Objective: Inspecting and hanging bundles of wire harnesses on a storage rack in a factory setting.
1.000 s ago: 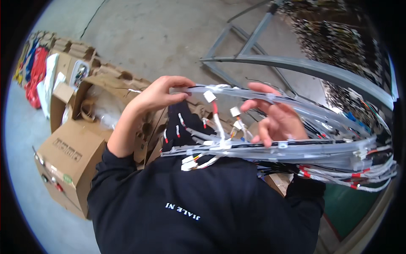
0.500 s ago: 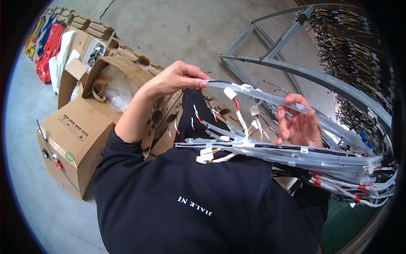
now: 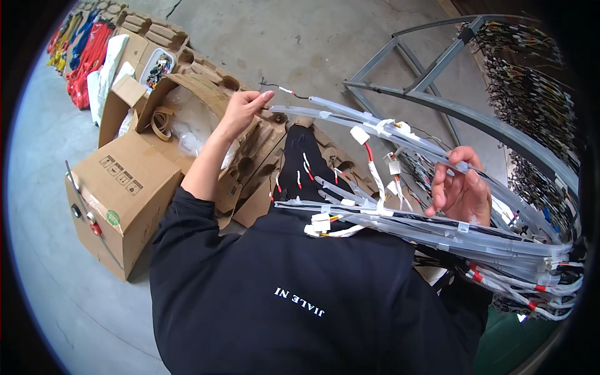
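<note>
My right hand (image 3: 464, 190) pinches a translucent plastic tube (image 3: 431, 149) between thumb and fingers, near a white clip. From there two tubes reach up to the left. Out of the upper tube's end (image 3: 319, 102) comes a thin black wire with a red-and-white tag (image 3: 286, 90). The lower tube (image 3: 294, 110) ends close beside my left hand (image 3: 242, 112), whose thumb and finger point toward it; no grip shows. White connectors (image 3: 360, 134) on taped red leads hang below. More sleeved wire harnesses (image 3: 400, 219) lie across in front of my chest.
A metal frame (image 3: 425, 97) stands at the right, beside hanging rows of wire harnesses (image 3: 525, 94). At the left are cardboard boxes (image 3: 125, 194), moulded pulp trays (image 3: 187, 56), a white bin of connectors (image 3: 158, 67) and red, blue and yellow bundles (image 3: 92, 59).
My left hand has moved left, off the upper tube's end. The tagged black wire now sticks out there, and the lower tube's end shows. My right hand still pinches the tubing.
</note>
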Motion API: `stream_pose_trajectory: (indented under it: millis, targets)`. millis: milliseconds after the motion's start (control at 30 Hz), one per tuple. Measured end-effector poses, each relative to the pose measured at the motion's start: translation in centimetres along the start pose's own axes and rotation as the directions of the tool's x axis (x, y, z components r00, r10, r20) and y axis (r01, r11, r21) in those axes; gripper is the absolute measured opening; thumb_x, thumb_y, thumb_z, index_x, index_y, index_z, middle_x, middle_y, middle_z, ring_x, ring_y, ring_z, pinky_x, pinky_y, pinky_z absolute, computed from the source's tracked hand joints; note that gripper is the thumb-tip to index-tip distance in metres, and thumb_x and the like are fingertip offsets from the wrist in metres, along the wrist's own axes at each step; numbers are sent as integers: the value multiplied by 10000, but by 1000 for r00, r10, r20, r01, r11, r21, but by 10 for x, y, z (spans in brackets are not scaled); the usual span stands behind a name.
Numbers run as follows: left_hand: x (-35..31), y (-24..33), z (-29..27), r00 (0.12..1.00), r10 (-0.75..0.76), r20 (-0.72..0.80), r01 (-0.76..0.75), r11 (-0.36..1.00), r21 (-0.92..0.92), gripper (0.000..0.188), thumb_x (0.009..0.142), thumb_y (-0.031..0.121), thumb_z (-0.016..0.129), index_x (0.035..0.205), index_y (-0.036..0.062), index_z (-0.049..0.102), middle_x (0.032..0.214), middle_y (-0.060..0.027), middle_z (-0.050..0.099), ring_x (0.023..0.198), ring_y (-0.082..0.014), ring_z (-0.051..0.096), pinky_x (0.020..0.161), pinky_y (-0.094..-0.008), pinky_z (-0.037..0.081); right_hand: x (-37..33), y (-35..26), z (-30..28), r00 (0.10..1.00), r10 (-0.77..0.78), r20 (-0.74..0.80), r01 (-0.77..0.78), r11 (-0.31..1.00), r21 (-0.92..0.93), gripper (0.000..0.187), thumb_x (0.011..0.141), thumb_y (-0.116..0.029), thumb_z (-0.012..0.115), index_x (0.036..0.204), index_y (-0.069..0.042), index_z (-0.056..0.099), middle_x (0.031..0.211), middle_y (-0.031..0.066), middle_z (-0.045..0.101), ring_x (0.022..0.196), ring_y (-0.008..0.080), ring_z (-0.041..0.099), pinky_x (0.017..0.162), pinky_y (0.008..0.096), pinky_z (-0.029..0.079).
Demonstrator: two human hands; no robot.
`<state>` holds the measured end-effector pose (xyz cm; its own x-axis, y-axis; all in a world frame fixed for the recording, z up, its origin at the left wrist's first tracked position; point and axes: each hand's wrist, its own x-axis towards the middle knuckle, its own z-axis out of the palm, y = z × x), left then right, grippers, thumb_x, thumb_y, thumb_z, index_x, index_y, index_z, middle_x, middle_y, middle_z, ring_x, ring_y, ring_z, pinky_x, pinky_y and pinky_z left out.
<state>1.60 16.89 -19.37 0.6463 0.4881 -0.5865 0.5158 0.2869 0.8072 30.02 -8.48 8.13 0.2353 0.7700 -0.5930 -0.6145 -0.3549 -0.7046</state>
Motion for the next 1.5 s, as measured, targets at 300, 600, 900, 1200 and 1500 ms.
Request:
stream_pose_trajectory:
  millis: [300, 600, 900, 1200, 1500]
  targets:
    - [20, 20, 20, 974, 191, -121, -69, 759, 647, 352, 863, 356, 665, 772, 17, 657, 654, -176, 608, 643, -367, 580, 629, -432, 463, 0, 0, 10, 999, 46, -12, -46, 998, -48, 374, 935, -325, 545, 1125, -32, 413, 949, 142, 500, 694, 183, 607, 629, 347, 624]
    - [1, 181, 112, 758, -69, 648, -20, 991, 129, 388, 866, 387, 694, 854, 0, 725, 645, 1, 610, 596, -72, 549, 564, -228, 432, 4, -10, -2, 971, 171, 166, -161, 984, -73, 375, 850, -274, 657, 1101, -35, 514, 952, 134, 566, 822, 206, 629, 729, 376, 594]
    - [-16, 184, 106, 816, 345, 463, 147, 652, -744, 538, 836, 23, 686, 1323, -46, 467, 1003, -139, 697, 984, -250, 675, 886, -300, 515, 4, 0, -7, 983, 133, 130, -145, 986, 85, 216, 899, -45, 588, 1100, -10, 519, 950, 98, 523, 831, 181, 603, 768, 356, 585]
    - [-57, 175, 99, 863, 442, 243, -127, 656, -744, 254, 778, -102, 661, 1018, -18, 647, 976, -191, 688, 1005, -320, 665, 872, -439, 548, 7, 5, -11, 990, 33, 139, -48, 993, 104, 234, 960, -156, 553, 1133, 0, 572, 940, 108, 512, 787, 182, 586, 768, 366, 587]
    - [-30, 155, 88, 483, 767, 422, -19, 492, -871, 165, 784, -7, 690, 944, -46, 703, 1110, -294, 637, 1141, -508, 548, 990, -589, 414, 9, 7, -43, 966, 31, 256, -3, 994, -110, 475, 965, -364, 455, 904, 44, 690, 998, 125, 471, 798, 176, 498, 728, 290, 491]
